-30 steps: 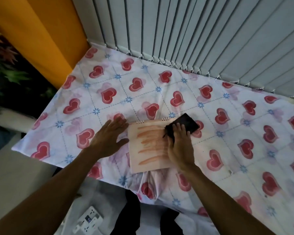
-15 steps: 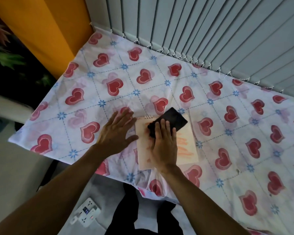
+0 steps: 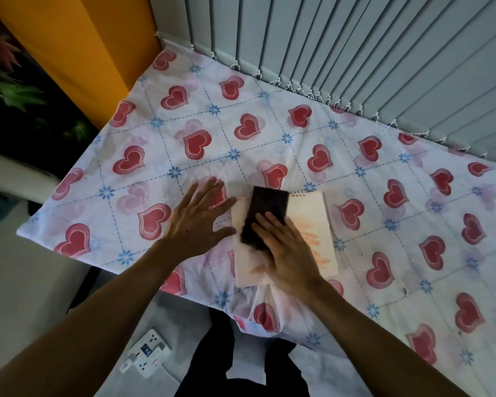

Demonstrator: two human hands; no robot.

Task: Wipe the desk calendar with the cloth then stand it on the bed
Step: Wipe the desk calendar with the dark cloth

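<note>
The desk calendar [image 3: 312, 227], pale with orange streaks and a spiral binding at its far edge, lies flat on the bed [image 3: 241, 116] near the front edge. A dark cloth [image 3: 265, 213] rests on its left half. My right hand [image 3: 287, 250] presses flat on the near end of the cloth, fingers pointing away from me. My left hand [image 3: 198, 222] lies flat on the sheet with fingers spread, its thumb at the calendar's left edge.
The bed has a white sheet with red hearts. Grey vertical blinds [image 3: 355, 53] hang along its far side and an orange wall [image 3: 83, 47] stands at the left. A white power strip [image 3: 146, 356] lies on the floor by my legs.
My right hand has slid the cloth from the calendar's right top corner across to its left half. My left hand has stayed flat beside the calendar.
</note>
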